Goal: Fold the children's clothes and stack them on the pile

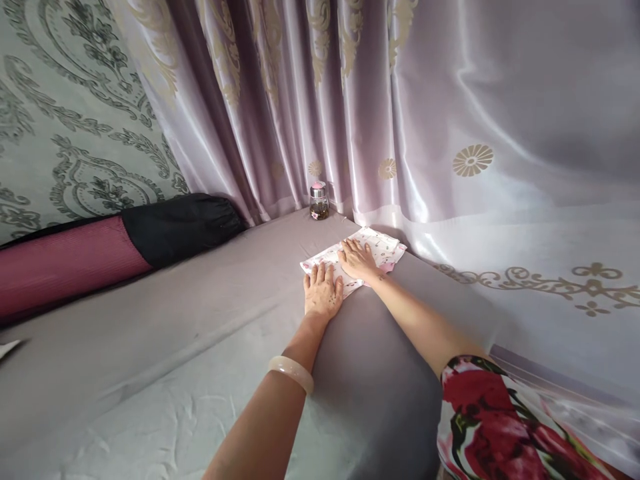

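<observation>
Grip released: my left hand and right hand lie flat on the folded white-and-pink patterned fabric cloth. Likely smoothing; next probably calls for pinching an edge.

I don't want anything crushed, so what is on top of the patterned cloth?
The left hand and the right hand rest on the cloth. What lies beneath the hands is covered and cannot be seen.

Before you, the cloth lay on the sheet, the jar behind it, the long bag leftward.
</observation>
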Tool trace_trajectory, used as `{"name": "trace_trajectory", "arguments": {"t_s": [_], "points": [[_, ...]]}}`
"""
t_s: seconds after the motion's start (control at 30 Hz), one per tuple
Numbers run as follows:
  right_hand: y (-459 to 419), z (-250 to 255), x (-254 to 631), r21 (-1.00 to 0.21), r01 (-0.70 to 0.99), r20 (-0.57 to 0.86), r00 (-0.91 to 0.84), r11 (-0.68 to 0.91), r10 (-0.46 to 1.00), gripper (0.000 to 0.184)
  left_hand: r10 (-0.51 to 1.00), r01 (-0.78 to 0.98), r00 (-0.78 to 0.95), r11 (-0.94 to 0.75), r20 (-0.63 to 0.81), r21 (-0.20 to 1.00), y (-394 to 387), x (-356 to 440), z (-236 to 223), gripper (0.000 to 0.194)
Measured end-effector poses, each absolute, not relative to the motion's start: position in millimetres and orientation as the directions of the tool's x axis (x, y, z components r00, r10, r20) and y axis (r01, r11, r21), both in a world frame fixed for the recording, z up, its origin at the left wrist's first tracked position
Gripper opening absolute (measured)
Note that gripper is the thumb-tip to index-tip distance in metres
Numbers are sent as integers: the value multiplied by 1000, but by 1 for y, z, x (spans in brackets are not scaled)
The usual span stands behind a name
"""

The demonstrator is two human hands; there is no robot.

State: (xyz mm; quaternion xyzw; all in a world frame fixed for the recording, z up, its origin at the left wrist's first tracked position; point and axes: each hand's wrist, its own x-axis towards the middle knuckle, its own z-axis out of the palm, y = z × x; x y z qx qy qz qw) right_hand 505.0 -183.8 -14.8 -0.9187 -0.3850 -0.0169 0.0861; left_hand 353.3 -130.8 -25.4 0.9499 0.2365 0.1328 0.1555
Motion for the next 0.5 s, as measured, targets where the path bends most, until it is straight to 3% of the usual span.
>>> {"name": "trace_trajectory", "arguments": {"t_s": [0.33, 0.5], "points": [[-185, -13, 510, -117, 711, 73, 702, -693, 708, 59, 505, 417, 855, -804, 116, 425, -132, 345, -16, 57], [-181, 1, 501, -100, 678, -3, 731, -728, 682, 58, 512, 456, 855, -817, 80, 354, -115, 304, -19, 58]]}}
